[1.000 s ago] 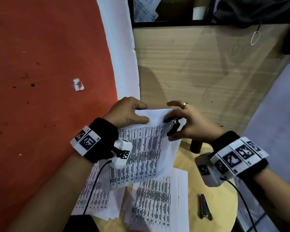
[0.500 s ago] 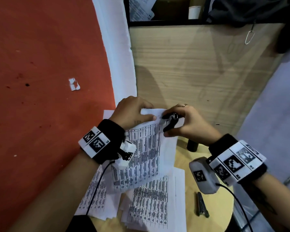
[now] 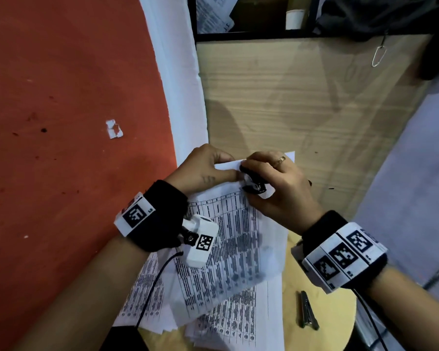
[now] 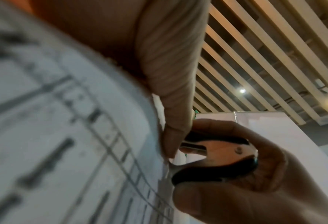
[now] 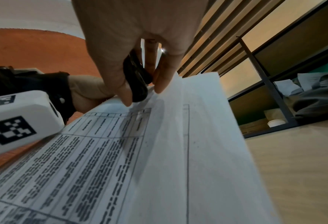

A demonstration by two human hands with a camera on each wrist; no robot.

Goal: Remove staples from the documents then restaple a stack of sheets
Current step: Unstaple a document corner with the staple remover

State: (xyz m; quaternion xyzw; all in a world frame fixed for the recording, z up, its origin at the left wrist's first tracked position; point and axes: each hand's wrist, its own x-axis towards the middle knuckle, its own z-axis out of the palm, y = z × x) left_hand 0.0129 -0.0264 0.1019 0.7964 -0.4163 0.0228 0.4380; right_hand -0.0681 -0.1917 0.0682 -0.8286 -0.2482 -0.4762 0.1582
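A stapled document printed with tables is held up above the round table. My left hand pinches its top edge, thumb on the front side. My right hand grips a black staple remover, thumb and fingers squeezing it at the top edge of the document. In the left wrist view the staple remover has its metal claws at the paper's edge. In the right wrist view the staple remover sits between my thumb and fingers. No staple can be made out.
More printed sheets lie on the round wooden table below, with a metal stapler to their right. A wooden cabinet panel stands behind, an orange floor to the left.
Both hands and the document have drifted a little left and up in view. My right hand has closed in over the staple remover at the document's top edge.
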